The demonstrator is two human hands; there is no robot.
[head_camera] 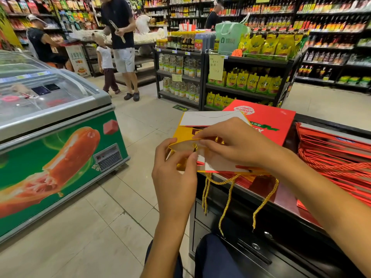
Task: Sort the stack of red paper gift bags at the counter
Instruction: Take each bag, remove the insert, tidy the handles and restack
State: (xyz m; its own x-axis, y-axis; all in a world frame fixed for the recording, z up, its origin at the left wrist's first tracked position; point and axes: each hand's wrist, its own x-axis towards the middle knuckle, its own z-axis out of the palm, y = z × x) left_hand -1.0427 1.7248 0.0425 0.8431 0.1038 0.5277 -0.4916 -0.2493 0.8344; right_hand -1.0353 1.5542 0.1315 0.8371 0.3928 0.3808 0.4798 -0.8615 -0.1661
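Two bare hands work a single yellow paper gift bag (208, 157) held flat at the near corner of a black counter (261, 199) in a supermarket. The left hand (174, 173) pinches the bag's open top edge between thumb and curled fingers, right at the knot of a gold cord; the right hand (234, 143) lies over the bag with its fingers bent, the fingertips gripping the same upper edge. Two gold rope handles (228, 195) dangle from the bag down the counter's front. Just behind it lies one large flat red bag (269, 125) printed with white and green lettering, its far end jutting past the counter edge. To the right, on the countertop, sits the stack of red paper gift bags (337, 157), fanned in layers too many to count, their red cords (325, 163) spilling toward the person. One chest freezer (58, 125) with a sausage picture stands across the tiled aisle on the left. Four other people are visible among the shelves beyond, one of them a small child (106, 67).
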